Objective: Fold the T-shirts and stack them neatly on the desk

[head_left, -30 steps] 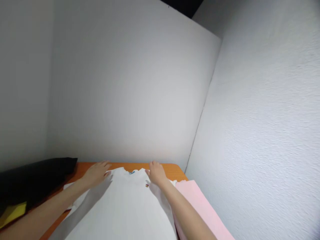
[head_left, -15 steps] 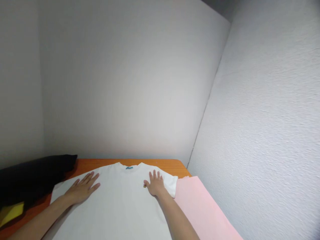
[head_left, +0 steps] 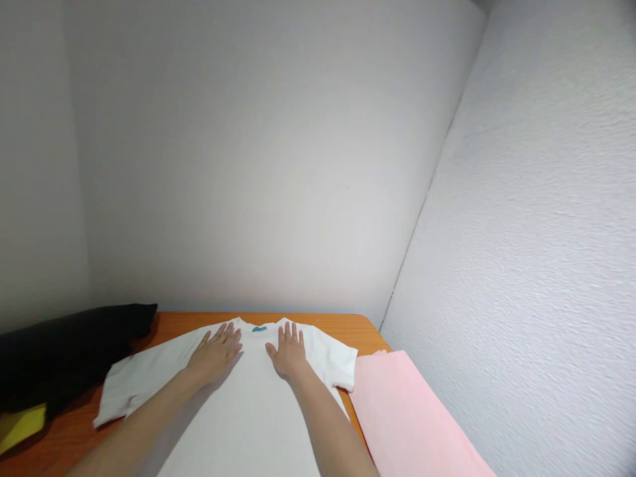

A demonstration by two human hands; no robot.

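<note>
Head camera: at the left, a black cloth [head_left: 74,344] lies on the worktop [head_left: 342,323], with a yellow piece [head_left: 24,427] on its near side (cut off by the edge of the view, so hard to identify). Next comes the white T-shirt [head_left: 253,417], spread across the worktop with its collar at the far side and its left sleeve creased near the cuff. The left hand [head_left: 213,358] is palm down on the shirt, fingers spread, gripping nothing; half a second ago it was farther left, towards that sleeve. A teal label [head_left: 259,328] shows at the neckline. The right hand [head_left: 289,354], equally flat and splayed, has also moved in towards the collar. Both sleeves are now uncovered, so the shoulders look mostly smoothed out, I judge. At the right, the other sleeve reaches the far-left corner of a pink cloth [head_left: 412,411].
</note>
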